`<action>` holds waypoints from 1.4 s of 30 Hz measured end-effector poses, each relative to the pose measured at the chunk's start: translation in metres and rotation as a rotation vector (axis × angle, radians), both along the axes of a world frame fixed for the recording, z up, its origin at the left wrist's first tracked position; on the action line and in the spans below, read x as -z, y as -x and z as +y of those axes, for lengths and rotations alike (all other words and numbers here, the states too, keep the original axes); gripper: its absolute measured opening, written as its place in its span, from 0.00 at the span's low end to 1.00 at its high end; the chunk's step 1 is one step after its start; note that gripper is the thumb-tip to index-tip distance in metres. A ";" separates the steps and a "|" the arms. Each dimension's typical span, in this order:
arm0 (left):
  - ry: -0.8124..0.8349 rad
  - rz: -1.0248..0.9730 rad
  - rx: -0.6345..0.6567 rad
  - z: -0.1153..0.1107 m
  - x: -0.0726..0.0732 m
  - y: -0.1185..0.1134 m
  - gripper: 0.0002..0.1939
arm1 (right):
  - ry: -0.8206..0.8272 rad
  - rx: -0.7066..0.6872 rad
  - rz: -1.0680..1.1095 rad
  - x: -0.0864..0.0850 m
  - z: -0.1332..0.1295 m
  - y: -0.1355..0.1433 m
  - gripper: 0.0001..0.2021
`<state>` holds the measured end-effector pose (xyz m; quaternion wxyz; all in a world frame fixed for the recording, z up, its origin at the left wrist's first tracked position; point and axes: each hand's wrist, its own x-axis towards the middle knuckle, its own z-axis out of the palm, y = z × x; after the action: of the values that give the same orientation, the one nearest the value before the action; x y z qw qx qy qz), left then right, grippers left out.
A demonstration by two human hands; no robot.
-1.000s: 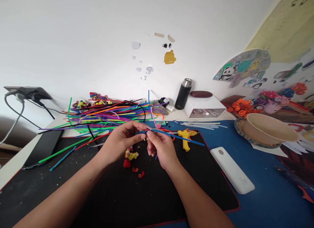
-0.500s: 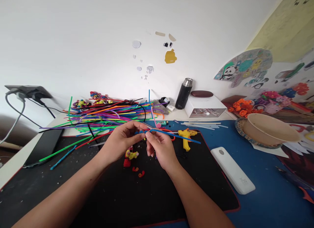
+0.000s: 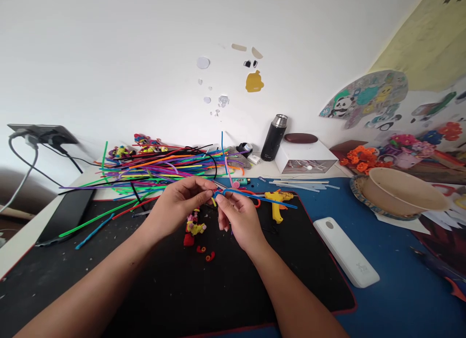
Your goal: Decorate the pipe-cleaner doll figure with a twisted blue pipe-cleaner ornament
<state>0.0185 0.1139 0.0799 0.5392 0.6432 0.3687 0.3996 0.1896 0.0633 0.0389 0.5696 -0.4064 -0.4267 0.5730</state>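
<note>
Both hands meet above the black mat (image 3: 218,299), pinching a blue pipe cleaner (image 3: 269,200). My left hand (image 3: 180,204) has thumb and forefinger closed at its bunched left end. Close beside it, my right hand (image 3: 240,216) pinches the same piece, and a straight length sticks out to the right. The bunched part is mostly hidden by the fingers. Beneath my left hand lies a small yellow, pink and red figure (image 3: 195,228), with two small red pieces (image 3: 210,257) nearer me. Behind the hands are scissors with red handles (image 3: 257,200), partly covered.
Many coloured pipe cleaners (image 3: 174,165) lie heaped at the back left, near a phone (image 3: 67,216). A yellow glue gun (image 3: 277,207), black flask (image 3: 274,138), white box (image 3: 307,156), white power bank (image 3: 345,252) and beige bowl (image 3: 404,192) stand or lie rightward.
My left thumb and fingers have shifted slightly on the bunched blue end, and less of it shows between the hands. The view has moved a little.
</note>
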 end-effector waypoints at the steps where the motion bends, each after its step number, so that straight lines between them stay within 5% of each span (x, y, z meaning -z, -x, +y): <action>1: -0.002 -0.007 -0.014 0.000 0.001 0.000 0.13 | 0.002 -0.003 0.002 -0.001 0.000 0.000 0.21; 28: 0.000 0.038 -0.016 0.001 -0.004 0.001 0.16 | -0.002 0.078 -0.016 -0.005 -0.001 0.001 0.20; 42: 0.247 -0.212 0.029 0.003 0.000 -0.003 0.18 | -0.030 0.035 -0.038 -0.001 -0.001 0.001 0.19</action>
<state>0.0217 0.1166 0.0798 0.6559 0.5315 0.3466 0.4089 0.1890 0.0621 0.0400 0.5774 -0.4163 -0.4387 0.5485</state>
